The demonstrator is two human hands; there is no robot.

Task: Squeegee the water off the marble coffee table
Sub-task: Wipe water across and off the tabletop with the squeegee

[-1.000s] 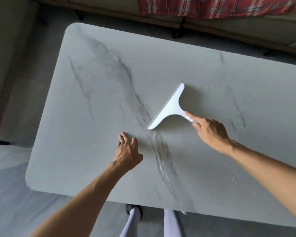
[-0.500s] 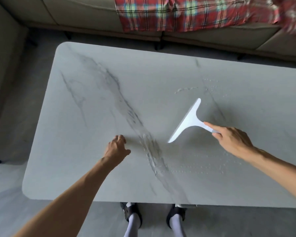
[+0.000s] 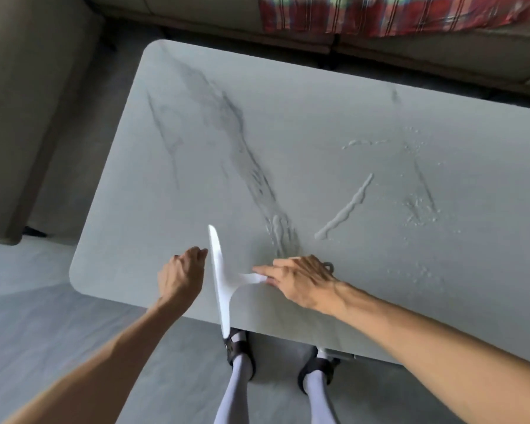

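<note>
Right hand [image 3: 303, 281] grip around squeegee [image 3: 228, 284], blade [image 3: 216, 261] past near table [image 3: 318, 117] edge; left hand [image 3: 181, 276] fisted.

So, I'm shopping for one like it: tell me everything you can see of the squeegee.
The squeegee is plain white, looks like smooth plastic, and is T-shaped: a long slim blade head with a short handle flaring from its middle. It sits low over the near-left part of the marble table, blade running near to far, its near end overhanging the table edge. The right hand grips the handle. The left hand, fingers curled, sits beside the blade; contact is unclear.
</note>
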